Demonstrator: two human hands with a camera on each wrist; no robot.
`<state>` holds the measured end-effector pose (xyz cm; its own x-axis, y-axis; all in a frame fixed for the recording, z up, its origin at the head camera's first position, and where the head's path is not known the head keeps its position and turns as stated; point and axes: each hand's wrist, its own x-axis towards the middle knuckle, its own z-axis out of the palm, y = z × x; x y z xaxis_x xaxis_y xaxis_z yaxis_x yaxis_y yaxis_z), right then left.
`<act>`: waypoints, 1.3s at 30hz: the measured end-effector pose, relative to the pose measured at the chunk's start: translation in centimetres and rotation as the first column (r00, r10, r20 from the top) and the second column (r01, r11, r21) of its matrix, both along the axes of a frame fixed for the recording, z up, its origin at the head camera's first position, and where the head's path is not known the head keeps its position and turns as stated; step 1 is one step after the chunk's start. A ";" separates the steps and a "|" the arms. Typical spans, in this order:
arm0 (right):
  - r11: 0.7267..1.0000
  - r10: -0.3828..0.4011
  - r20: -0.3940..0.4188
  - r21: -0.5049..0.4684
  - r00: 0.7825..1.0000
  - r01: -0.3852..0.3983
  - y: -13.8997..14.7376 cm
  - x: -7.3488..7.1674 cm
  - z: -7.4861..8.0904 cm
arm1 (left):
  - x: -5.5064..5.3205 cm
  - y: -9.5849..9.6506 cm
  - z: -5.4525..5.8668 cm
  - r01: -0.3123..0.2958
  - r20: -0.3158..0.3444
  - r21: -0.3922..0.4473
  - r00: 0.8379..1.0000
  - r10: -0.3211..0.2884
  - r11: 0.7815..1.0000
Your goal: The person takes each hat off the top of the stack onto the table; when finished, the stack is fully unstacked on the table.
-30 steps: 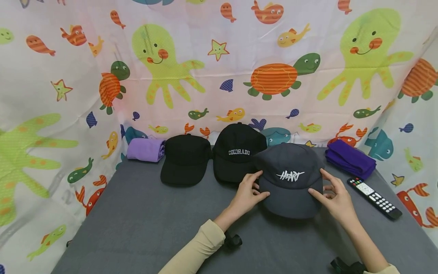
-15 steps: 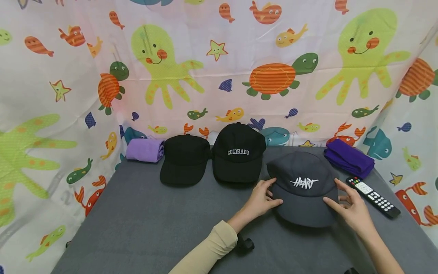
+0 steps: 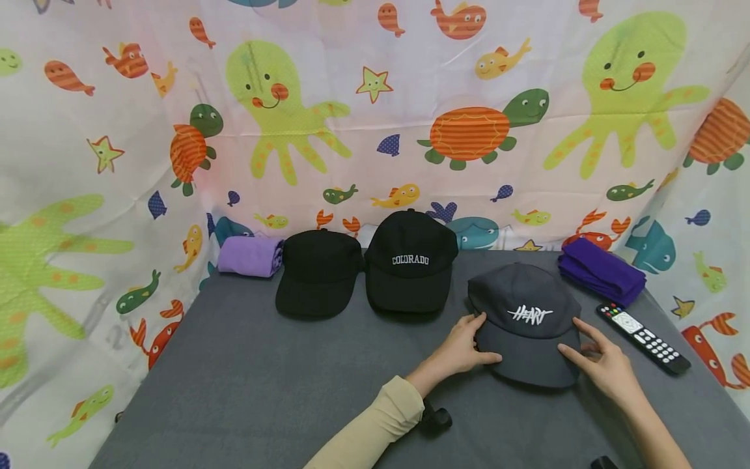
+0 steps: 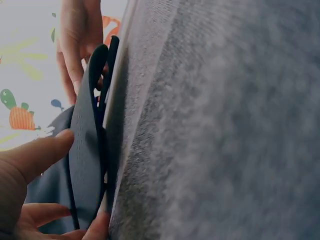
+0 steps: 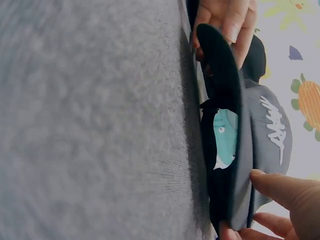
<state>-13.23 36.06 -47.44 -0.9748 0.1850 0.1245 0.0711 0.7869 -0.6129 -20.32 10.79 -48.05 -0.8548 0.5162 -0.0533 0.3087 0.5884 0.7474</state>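
Note:
A dark grey cap [image 3: 515, 293] with white HEART lettering sits on the grey tabletop at the right, its brim toward me. My left hand [image 3: 459, 348] pinches the left side of the brim, thumb on top and fingers beneath, as the left wrist view shows. On the opposite side, my right hand [image 3: 609, 368] holds the brim the same way. In the right wrist view the brim [image 5: 242, 150] stands slightly off the table at its middle, with a gap under it. A black COLORADO cap [image 3: 410, 286] stands left of the grey one, apart from it.
A plain black cap [image 3: 319, 273] touches the COLORADO cap's left side, with a folded lilac cloth [image 3: 249, 256] beyond it. Right of the grey cap lie a folded purple cloth [image 3: 600, 270] and a black remote control [image 3: 644, 339]. A patterned curtain [image 3: 328, 78] hangs behind the table.
Both hands have brought the grey cap rightward and toward me, away from overlapping the COLORADO cap. In the last half second it has shifted only slightly. The other things stayed put.

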 end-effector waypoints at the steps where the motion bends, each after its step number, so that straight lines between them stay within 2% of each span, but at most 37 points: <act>1: 1.000 0.012 -0.001 -0.003 1.000 -0.012 0.1 -0.1 -0.1 | 0.1 0.1 0.0 0.004 -0.012 -0.037 1.000 -0.004 0.999; 4: 0.997 0.064 -0.008 -0.040 0.998 -0.064 0.5 -0.2 -0.4 | 0.2 0.5 0.0 0.002 -0.038 -0.111 0.999 -0.006 0.994; 11: 0.972 0.185 0.042 -0.154 0.982 -0.176 1.2 -0.1 -0.6 | 0.2 1.0 -0.4 -0.010 -0.042 -0.178 0.999 0.002 0.984; 15: 0.933 0.307 0.040 -0.209 0.951 -0.293 1.4 -0.1 -0.8 | 0.0 1.2 -0.5 -0.025 -0.053 -0.188 0.998 0.015 0.982; 20: 0.904 0.396 0.045 -0.193 0.917 -0.380 1.6 -0.2 -1.0 | -0.4 1.3 -0.6 -0.034 -0.052 -0.206 0.998 0.024 0.978; 25: 0.902 0.419 0.076 -0.150 0.905 -0.405 1.7 -0.4 -1.2 | -0.8 1.4 -0.5 -0.042 -0.050 -0.207 0.998 0.032 0.977; 32: 0.910 0.409 0.090 -0.118 0.908 -0.398 1.9 -1.5 -1.1 | -1.6 1.5 -0.5 -0.054 -0.055 -0.198 0.998 0.044 0.979; 39: 0.905 0.419 0.094 -0.115 0.903 -0.409 2.0 -3.0 -1.1 | -2.7 1.6 -0.9 -0.076 -0.061 -0.164 0.996 0.067 0.984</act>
<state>-16.19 38.05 -48.51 -0.9724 -0.2332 0.0099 -0.1755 0.7023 -0.6899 -23.07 12.40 -48.98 -0.8930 0.4418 -0.0853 0.2993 0.7247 0.6207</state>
